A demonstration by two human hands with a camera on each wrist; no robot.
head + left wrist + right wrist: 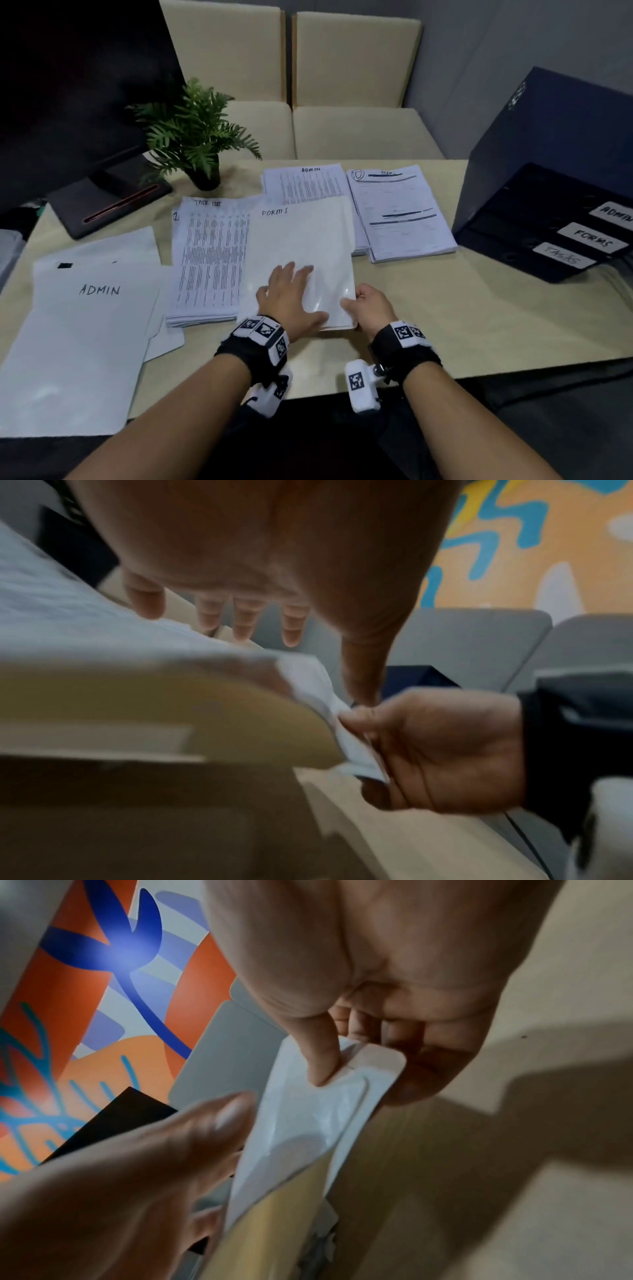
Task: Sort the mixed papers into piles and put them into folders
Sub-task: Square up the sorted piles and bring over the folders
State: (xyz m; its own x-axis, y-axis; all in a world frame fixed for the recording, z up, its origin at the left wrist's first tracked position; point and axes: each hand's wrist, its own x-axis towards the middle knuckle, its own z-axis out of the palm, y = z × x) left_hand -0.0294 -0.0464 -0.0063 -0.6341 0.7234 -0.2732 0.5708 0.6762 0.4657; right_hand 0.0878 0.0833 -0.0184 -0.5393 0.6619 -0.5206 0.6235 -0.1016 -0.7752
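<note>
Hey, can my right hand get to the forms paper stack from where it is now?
Probably yes. The forms stack lies beyond the right hand with only table between, but that hand pinches a corner of the FORMS folder and must let go first.

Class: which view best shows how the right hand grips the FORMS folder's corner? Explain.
Right wrist: the right hand pinches the FORMS folder corner close up, thumb on top. Head shows it small from above; left wrist shows it blurred.
</note>
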